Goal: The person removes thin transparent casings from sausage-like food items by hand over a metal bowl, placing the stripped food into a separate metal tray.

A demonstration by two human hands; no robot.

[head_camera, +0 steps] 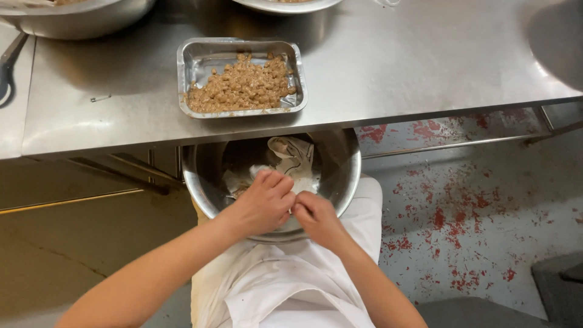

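head view: two hands work over a steel bowl at a kitchen counter

head camera looks down as a person's left hand (262, 203) and right hand (316, 215) meet, knuckles almost touching, over the near rim of a round steel bowl (343, 176) held low against a white apron (285, 285). the fingers of both hands curl inward around something small and pale between them; whether it is truly pinched or only touched cannot be told, since the fingertips hide it. inside the bowl lie crumpled pale scraps (291, 158), perhaps peelings or wrappers, heaped toward the far side.

the work in hand appears to be stripping or peeling a small item over the bowl. done well, it likely calls for keeping both hands above the bowl's opening so bits fall inside, and for short pulls with the fingertips rather than a tug.

just beyond, on the steel table (425, 67), sits a foil tray (191, 61) part-filled with brown, saucy beans (243, 88). two larger bowls show at the table's far edge. below, a grey floor (473, 212) is flecked with red.
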